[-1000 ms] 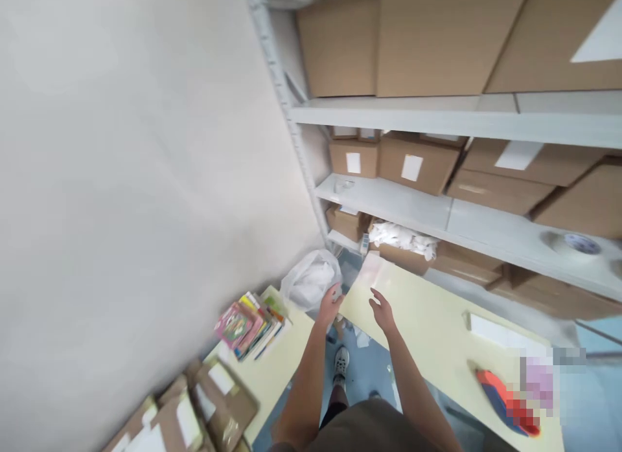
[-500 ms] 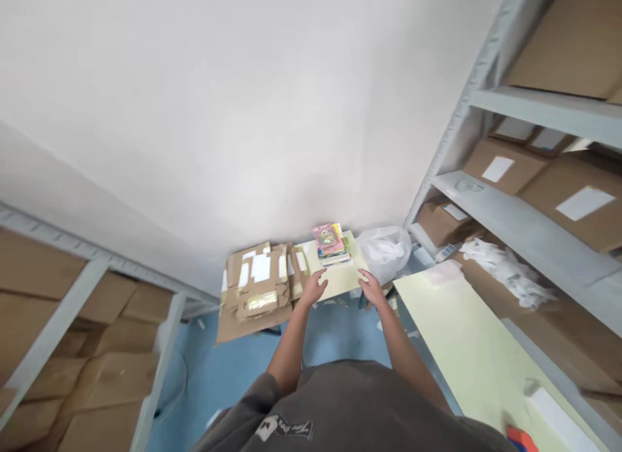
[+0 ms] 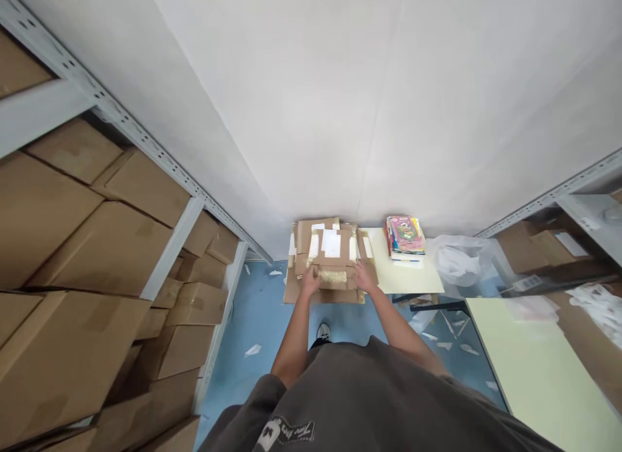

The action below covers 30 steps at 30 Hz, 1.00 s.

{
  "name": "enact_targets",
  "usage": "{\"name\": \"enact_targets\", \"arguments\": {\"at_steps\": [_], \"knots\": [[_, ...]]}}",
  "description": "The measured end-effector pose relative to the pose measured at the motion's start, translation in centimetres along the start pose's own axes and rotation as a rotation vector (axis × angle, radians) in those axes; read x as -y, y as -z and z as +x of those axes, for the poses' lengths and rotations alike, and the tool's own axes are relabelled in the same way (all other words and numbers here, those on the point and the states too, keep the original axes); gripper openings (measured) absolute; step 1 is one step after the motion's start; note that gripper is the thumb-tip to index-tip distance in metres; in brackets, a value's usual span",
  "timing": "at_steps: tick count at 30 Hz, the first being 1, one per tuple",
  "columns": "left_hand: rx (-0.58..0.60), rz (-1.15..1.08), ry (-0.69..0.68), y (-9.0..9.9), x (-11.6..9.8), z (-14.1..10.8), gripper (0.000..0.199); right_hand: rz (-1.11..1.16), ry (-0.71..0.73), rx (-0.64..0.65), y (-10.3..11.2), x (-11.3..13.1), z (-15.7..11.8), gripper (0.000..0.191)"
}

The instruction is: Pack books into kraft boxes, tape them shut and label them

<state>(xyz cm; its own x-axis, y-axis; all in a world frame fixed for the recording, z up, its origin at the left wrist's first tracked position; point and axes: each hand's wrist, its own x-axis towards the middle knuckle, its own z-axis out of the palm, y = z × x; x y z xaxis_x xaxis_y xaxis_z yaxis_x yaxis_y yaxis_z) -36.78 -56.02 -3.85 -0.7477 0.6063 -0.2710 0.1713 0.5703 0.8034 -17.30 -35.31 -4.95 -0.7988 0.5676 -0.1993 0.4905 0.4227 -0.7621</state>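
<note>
A pile of flattened cardboard boxes lies on the left part of a pale tabletop (image 3: 430, 283) against the wall. The uppermost flattened cardboard box (image 3: 345, 252) has white labels and a strip of shiny tape along its near side. My left hand (image 3: 311, 280) is closed on its near left corner. At the near right corner, my right hand (image 3: 363, 276) grips the same piece, fingers curled over the edge. To the right of the pile stands a stack of books (image 3: 405, 238) with a pink cover on top.
A clear plastic bag (image 3: 459, 261) with white contents sits right of the books. Shelving with cardboard boxes (image 3: 72, 348) rises on my left. A second pale table (image 3: 539, 368) stands at the right. Paper scraps (image 3: 253, 350) are scattered over the blue floor.
My hands have moved left, from open near the book stack to the flattened cardboard, and taken hold of the top piece. The view has turned left.
</note>
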Motion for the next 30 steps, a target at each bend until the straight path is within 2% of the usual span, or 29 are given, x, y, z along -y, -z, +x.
{"name": "enact_targets", "arguments": {"at_steps": [3, 6, 8, 11, 14, 16, 19, 21, 23, 26, 28, 30], "knots": [[-0.029, -0.013, 0.107, 1.2, 2.0, 2.1, 0.075, -0.125, -0.090, 0.074, -2.9, 1.9, 3.0, 0.072], [-0.003, -0.050, 0.203, 1.8, 3.2, 3.4, 0.074, -0.260, -0.187, 0.178, -5.4, 3.9, 4.7, 0.071], [-0.009, -0.085, 0.242, 2.1, 3.8, 4.0, 0.066, -0.309, -0.143, 0.240, -6.9, 5.0, 5.0, 0.070], [-0.040, -0.186, 0.303, 2.4, 4.5, 4.6, 0.046, -0.281, 0.016, 0.295, -8.7, 5.8, 4.5, 0.072], [-0.026, -0.260, 0.303, 2.8, 4.6, 5.0, 0.019, -0.208, 0.066, 0.255, -9.3, 5.5, 3.5, 0.072], [-0.039, -0.289, 0.243, 3.1, 4.4, 5.0, 0.013, -0.147, 0.021, 0.113, -9.0, 4.6, 2.7, 0.070], [-0.064, -0.381, 0.094, 3.3, 3.7, 4.7, 0.014, 0.019, -0.135, -0.193, -7.5, 2.6, 1.8, 0.072], [-0.016, -0.470, 0.011, 3.3, 2.9, 4.3, 0.016, 0.202, -0.223, -0.323, -6.1, 1.3, 1.4, 0.079], [0.078, -0.561, -0.027, 3.2, 1.8, 3.8, 0.019, 0.414, -0.288, -0.365, -4.7, 0.3, 1.1, 0.086], [0.207, -0.668, -0.033, 3.3, 0.0, 3.4, 0.031, 0.698, -0.411, -0.330, -2.8, -0.6, 0.6, 0.090], [0.265, -0.719, -0.030, 3.5, -1.4, 3.4, 0.041, 0.824, -0.474, -0.301, -1.5, -0.8, 0.1, 0.088], [0.308, -0.752, -0.028, 4.0, -2.8, 3.5, 0.048, 0.917, -0.466, -0.297, -0.1, -0.9, -0.4, 0.081]]}}
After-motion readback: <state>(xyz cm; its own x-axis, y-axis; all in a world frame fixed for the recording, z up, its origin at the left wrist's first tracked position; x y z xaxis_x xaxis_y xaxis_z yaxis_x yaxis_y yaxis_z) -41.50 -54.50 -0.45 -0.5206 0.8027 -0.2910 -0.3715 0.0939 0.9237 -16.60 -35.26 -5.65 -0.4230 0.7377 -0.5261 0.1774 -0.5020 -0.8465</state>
